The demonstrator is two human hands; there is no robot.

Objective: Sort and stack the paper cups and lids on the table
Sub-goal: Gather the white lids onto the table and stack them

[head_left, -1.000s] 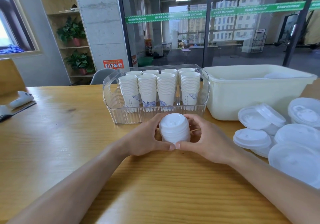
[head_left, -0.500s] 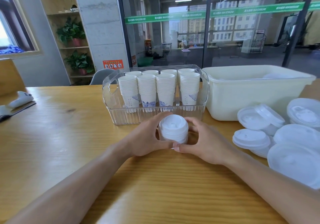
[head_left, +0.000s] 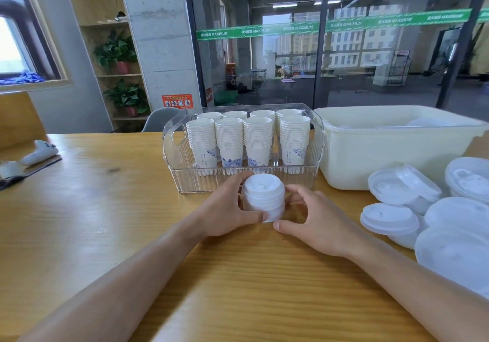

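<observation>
At the left edge of the wooden table lies a white handheld device on a dark flat pad. Toward the back edge, near the middle, stands a clear plastic bin holding two rows of stacked paper cups, all upright and nested, some with blue prints on the lowest cup. Just in front of the bin, a short stack of small white lids stands upright on the table. The left hand curls around the stack's left side, its thumb pressed against the near lower edge and its fingers wrapped behind, so it grips the stack. The right hand sits just beside the stack on the right; its fingers are loosely bent toward the lids and its thumb lies on the table close to the stack's base, but whether the fingertips touch the stack cannot be told. To the right of the clear bin, against the back edge, stands a cream plastic tub with something pale inside that is hard to make out. Near the right edge, in front of the tub, lie several piles of larger white lids, overlapping one another.
</observation>
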